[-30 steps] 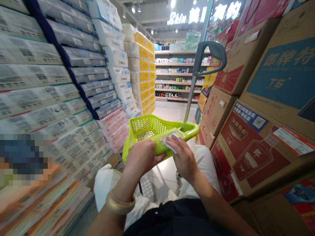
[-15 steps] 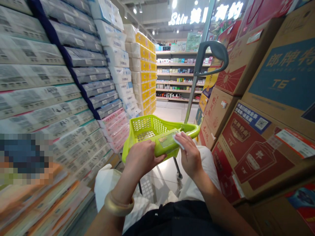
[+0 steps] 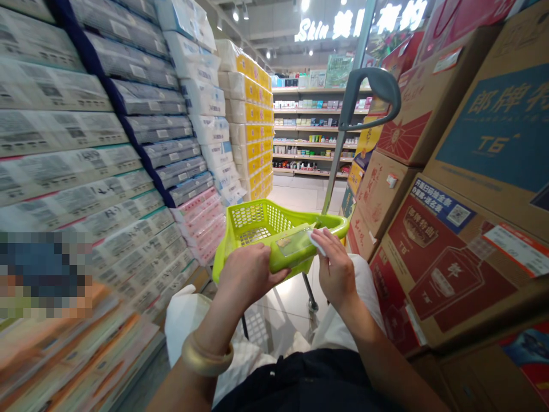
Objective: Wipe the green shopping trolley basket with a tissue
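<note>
A lime-green plastic shopping basket (image 3: 257, 220) on wheels stands in the aisle in front of me, with a tall grey handle (image 3: 373, 94) rising at its right. My left hand (image 3: 249, 274) grips the near rim of the basket, fingers curled round it; a gold bangle sits on that wrist. My right hand (image 3: 337, 269) pinches a small white wipe (image 3: 317, 243) and presses it on the basket's near right rim, beside a clear label panel (image 3: 295, 240).
Stacked packs of tissue paper (image 3: 128, 143) wall the left side. Brown and red cardboard cartons (image 3: 450, 189) are piled close on the right. Shelves of small goods (image 3: 309, 131) stand at the far end of the tiled aisle.
My right hand with the wipe has slid to the right and away along the basket rim, off the label panel. The left hand keeps its grip.
</note>
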{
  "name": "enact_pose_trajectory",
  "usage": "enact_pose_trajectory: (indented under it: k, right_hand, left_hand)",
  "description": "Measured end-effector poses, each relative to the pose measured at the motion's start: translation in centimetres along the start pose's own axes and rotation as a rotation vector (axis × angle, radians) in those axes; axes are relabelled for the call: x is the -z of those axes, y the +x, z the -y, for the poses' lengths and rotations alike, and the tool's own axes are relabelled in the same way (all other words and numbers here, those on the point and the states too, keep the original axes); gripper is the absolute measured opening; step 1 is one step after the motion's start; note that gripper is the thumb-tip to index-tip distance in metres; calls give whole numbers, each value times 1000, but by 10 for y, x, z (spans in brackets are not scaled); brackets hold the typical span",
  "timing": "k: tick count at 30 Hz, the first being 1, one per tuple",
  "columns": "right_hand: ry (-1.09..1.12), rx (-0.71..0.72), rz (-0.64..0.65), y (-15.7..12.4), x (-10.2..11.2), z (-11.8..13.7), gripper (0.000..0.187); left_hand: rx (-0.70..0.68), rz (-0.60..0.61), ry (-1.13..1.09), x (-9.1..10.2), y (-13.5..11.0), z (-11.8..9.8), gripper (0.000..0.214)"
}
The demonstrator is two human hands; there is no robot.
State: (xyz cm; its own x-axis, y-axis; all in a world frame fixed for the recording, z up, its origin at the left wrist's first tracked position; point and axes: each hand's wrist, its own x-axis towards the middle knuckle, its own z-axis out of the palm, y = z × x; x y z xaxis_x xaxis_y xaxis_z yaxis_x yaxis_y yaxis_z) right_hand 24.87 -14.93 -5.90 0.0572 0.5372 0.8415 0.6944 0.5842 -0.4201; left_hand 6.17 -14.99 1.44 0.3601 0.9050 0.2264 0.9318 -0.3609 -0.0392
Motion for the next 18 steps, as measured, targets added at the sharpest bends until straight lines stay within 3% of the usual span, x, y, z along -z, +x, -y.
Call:
enact_pose_trajectory:
  k: [6,12,18]
  right_hand:
    - [88,202,217,-4,-4,18,44]
    - [5,-11,31,9,-1,3,40]
    - [126,166,256,13,-5,23,42]
  left_hand:
    - [2,9,-30,1,-1,0,45]
    - [-8,5,4,0,-1,-1,46]
    - [-27,7,-17,1,-2,-2,45]
